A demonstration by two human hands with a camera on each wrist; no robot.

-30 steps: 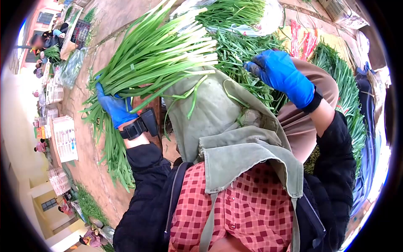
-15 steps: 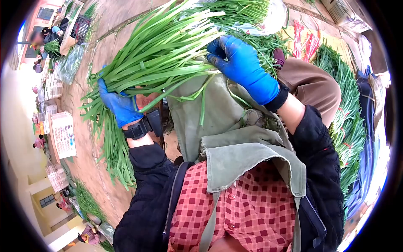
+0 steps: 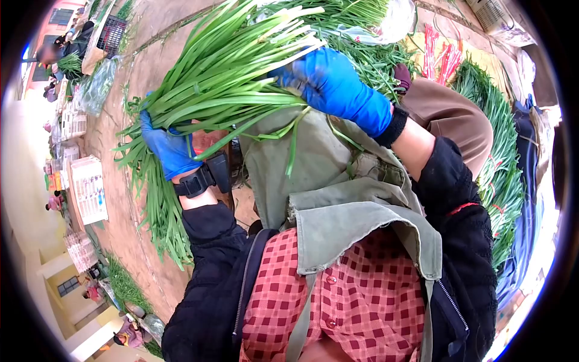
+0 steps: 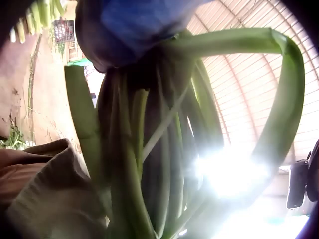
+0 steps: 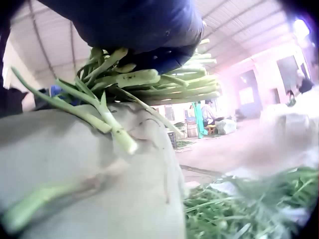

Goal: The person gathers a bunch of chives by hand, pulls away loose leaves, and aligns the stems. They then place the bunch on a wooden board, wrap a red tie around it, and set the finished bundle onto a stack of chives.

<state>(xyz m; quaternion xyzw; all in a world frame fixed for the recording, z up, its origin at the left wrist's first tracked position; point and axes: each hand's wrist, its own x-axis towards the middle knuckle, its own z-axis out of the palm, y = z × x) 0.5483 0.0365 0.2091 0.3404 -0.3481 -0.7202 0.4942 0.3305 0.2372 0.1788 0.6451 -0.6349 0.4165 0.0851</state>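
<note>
Left hand: my blue-gloved left hand (image 3: 170, 151) grips the leafy part of the bunch (image 3: 229, 90), fingers curled round it.
Right hand: my gloved right hand (image 3: 338, 90) is closed on the pale stems at the other end, its fingers blurred.
Bunch: held between my two hands, partly above the apron (image 3: 295, 154) on my lap; the white stem ends point to my right, and long leaves hang past my left hand.
Bent leaves: a few loose stalks (image 5: 117, 132) droop over the apron, below my right hand.
Beyond: more greens (image 3: 374, 63) lie beside plastic (image 3: 399, 21).
Right side: red ties (image 3: 446, 63) near a row of greens (image 3: 497, 133).
</note>
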